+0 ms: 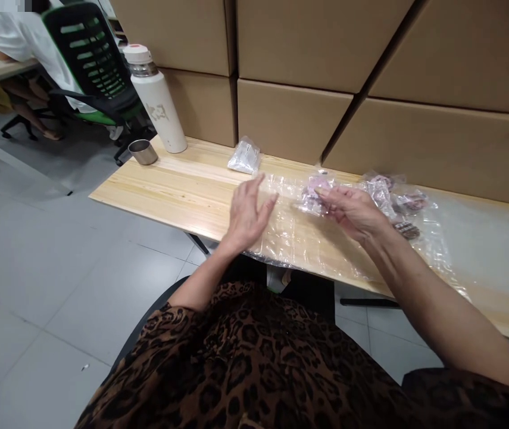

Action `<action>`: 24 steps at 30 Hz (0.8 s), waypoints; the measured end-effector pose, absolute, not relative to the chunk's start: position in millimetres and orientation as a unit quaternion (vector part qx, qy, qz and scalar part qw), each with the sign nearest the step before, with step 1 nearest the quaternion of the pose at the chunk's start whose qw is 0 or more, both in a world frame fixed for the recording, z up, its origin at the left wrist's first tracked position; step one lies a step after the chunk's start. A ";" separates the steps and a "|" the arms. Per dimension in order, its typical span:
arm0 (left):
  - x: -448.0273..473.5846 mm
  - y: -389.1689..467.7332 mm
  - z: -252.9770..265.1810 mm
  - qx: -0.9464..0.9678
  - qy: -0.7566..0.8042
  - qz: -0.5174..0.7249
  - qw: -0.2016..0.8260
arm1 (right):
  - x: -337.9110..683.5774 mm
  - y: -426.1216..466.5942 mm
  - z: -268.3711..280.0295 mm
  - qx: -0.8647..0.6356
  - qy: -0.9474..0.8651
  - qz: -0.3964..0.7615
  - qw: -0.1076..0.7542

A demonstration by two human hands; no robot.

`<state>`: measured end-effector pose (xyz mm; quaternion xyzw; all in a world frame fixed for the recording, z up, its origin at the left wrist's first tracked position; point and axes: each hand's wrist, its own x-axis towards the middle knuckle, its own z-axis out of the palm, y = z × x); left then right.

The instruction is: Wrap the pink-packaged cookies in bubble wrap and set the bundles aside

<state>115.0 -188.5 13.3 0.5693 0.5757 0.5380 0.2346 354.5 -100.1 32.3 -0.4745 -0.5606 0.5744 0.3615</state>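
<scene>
My left hand [247,211] hovers over a clear plastic sheet [290,238] spread on the wooden table [178,190]; its fingers are spread and hold nothing. My right hand [352,208] pinches a small clear bag with a pink item [312,192] inside, just right of the left hand. More small clear bags with pink and dark items [399,202] lie on the plastic beyond my right wrist.
A small packet of clear bags [245,156] lies near the back. A white bottle [156,98] and a metal cup [143,152] stand at the table's left end. Cardboard boxes [317,71] wall the far edge. Another person sits in a green chair [89,59] at the back left.
</scene>
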 end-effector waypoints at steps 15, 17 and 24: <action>76.4 -147.3 13.4 0.590 0.638 0.389 0.307 | 287.3 -77.0 33.0 -0.622 -0.449 0.575 0.283; 82.0 -144.5 8.0 0.554 0.575 0.458 0.391 | 288.0 -79.1 35.4 -0.624 -0.445 0.573 0.291; 104.3 -135.6 3.1 0.417 0.436 0.583 0.544 | 285.5 -83.0 36.9 -0.633 -0.430 0.562 0.313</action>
